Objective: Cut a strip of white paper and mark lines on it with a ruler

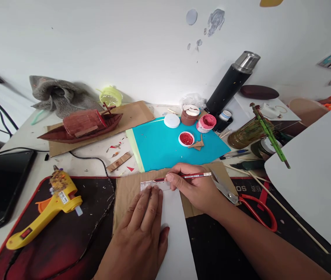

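My left hand [140,227] lies with fingers stretched out, its fingertips pressing a clear ruler [145,186] onto white paper [175,233]. Under the paper is a piece of brown cardboard [126,190]. My right hand [194,186] pinches a red and black pencil [196,175], whose tip points left along the ruler's upper edge. The right hand's fingers hide the ruler's right end. Scissors with red handles [260,210] lie just right of this hand, their blades partly over the cardboard.
A yellow glue gun [51,210] and a phone [3,186] lie at the left. Behind are a red model boat [86,126], a blue sheet [156,144] with paint jars [206,123], and a black flask [229,83]. A long stick [293,217] and white sheet [317,175] are at the right.
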`<act>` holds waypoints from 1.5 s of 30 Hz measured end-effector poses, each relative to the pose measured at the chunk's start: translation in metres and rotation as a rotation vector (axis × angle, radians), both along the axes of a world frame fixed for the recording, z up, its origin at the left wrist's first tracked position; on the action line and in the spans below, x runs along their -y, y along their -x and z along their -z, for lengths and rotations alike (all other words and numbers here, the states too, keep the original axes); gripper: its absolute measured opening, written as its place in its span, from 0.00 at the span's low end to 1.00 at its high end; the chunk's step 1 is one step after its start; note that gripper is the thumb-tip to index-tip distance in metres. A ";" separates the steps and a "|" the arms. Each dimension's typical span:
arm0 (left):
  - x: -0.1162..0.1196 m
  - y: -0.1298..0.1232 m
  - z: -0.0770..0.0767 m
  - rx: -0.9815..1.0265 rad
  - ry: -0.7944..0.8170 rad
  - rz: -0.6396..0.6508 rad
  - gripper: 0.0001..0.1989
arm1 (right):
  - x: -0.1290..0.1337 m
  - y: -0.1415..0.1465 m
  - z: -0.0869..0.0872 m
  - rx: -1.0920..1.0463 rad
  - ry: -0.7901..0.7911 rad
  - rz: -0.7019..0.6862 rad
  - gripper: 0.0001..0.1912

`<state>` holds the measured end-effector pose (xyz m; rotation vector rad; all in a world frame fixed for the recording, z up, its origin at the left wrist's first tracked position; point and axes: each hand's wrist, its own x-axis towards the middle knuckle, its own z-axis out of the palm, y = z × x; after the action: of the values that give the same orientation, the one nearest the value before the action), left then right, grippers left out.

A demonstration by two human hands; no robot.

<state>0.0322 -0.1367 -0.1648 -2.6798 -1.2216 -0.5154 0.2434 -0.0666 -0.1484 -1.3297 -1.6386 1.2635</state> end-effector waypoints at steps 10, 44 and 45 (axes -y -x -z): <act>0.001 0.000 0.001 0.006 0.016 0.006 0.34 | 0.001 0.001 0.000 -0.016 0.023 -0.005 0.19; 0.000 -0.002 -0.001 -0.004 -0.015 0.006 0.27 | 0.002 0.001 -0.001 -0.073 -0.009 0.026 0.22; 0.000 -0.002 -0.001 0.001 -0.015 0.006 0.27 | 0.002 0.001 -0.001 -0.073 -0.010 0.027 0.22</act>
<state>0.0341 -0.1363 -0.1635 -2.6719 -1.2048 -0.5256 0.2421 -0.0682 -0.1474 -1.2805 -1.5694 1.2718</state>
